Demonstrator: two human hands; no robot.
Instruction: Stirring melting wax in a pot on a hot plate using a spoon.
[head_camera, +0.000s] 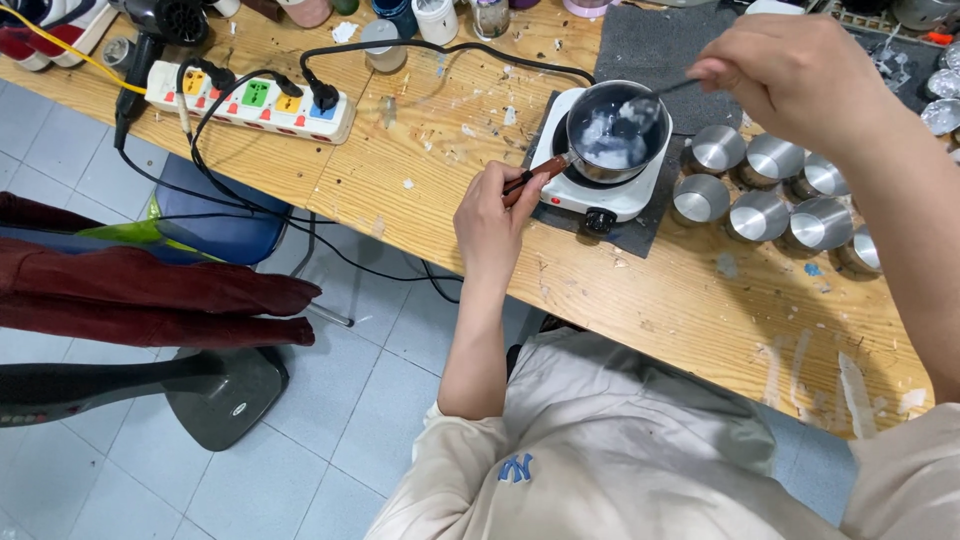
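Observation:
A small metal pot (612, 132) with white chunks in it sits on a white electric hot plate (598, 190) on the wooden table (660, 300). My left hand (490, 220) grips the pot's reddish-brown handle (535, 178). My right hand (790, 75) is raised above and to the right of the pot and holds a thin metal spoon (650, 103) whose bowl dips into the white chunks.
Several empty round metal tins (765, 195) stand right of the hot plate. A white power strip (250, 100) with black cables lies at the table's left. Jars and cups line the far edge. A fan base (215, 395) and a blue chair (215, 215) stand on the tiled floor.

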